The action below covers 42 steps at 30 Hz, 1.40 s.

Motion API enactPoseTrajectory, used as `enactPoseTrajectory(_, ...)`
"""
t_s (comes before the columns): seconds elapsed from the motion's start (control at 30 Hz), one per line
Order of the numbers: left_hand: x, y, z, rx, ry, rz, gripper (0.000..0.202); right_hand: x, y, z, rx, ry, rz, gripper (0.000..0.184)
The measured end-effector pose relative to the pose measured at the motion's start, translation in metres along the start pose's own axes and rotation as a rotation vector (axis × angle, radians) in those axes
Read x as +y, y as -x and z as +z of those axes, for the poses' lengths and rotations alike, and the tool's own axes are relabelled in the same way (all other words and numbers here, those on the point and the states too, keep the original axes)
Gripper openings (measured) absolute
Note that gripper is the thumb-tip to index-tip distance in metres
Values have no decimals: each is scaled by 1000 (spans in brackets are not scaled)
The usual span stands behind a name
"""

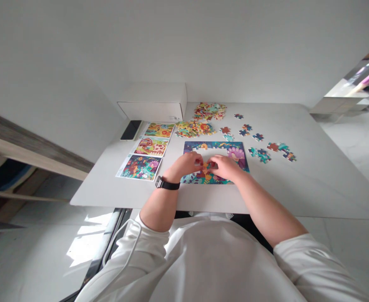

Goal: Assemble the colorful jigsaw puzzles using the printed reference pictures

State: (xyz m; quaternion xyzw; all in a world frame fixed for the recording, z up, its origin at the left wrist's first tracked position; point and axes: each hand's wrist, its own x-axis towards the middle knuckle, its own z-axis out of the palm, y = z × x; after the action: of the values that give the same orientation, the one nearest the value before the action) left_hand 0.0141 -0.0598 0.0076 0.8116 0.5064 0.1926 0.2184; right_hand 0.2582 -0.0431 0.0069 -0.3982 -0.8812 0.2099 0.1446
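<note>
A partly built jigsaw puzzle [231, 152] lies on the white table [313, 176], its border joined and its middle bare. My left hand [189, 162], with a black watch on the wrist, and my right hand [224, 166] meet over the puzzle's lower middle. Their fingertips pinch an orange puzzle piece [205, 166] between them, pressed down onto the puzzle. Loose pieces [261, 154] lie scattered to the right. Two heaps of pieces [194, 128] sit behind the puzzle.
Three picture cards [146, 151] lie in a column left of the puzzle. A black phone [131, 129] rests beside a white box [154, 102] at the table's back left. A wooden rail [30, 147] runs at the left. The floor is pale tile.
</note>
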Motion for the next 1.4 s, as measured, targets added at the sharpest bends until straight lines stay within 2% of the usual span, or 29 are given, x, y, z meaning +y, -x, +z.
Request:
enactPoseTrajectory(0.17, -2, 1, 0, -13, -39, 23, 14, -1, 1, -1, -19, 37, 6, 16)
enactPoseTrajectory(0.33, 1, 4, -5, -44, -19, 11, 24, -1, 2, -2, -23, 18, 12, 24)
enactPoseTrajectory(0.53, 0, 3, -3, -63, -53, -1, 22, -2, 1, -3, -52, 21, 42, 26)
enactPoseTrajectory(0.67, -1, 2, 1, -12, -68, -1, 28, -4, 0, -6, -61, 33, 38, 27)
enactPoseTrajectory(0.8, -2, 0, 3, -12, -52, 6, 20, -6, 0, -7, -65, 43, 39, 27)
enactPoseTrajectory(0.9, 0, -3, 2, 54, -47, 22, 17, -6, -1, -6, -32, 14, 42, 26)
enactPoseTrajectory(1.13, 20, -10, -1, 348, 74, -35, 29, -2, -5, -7, 150, -96, 38, 20)
enactPoseTrajectory(1.3, 33, -14, -2, 452, 234, -74, 34, 2, -7, -9, 210, -103, 86, 16)
enactPoseTrajectory(1.4, 41, -23, -15, 428, 266, -86, 33, 6, -7, -10, 251, -111, 111, 15)
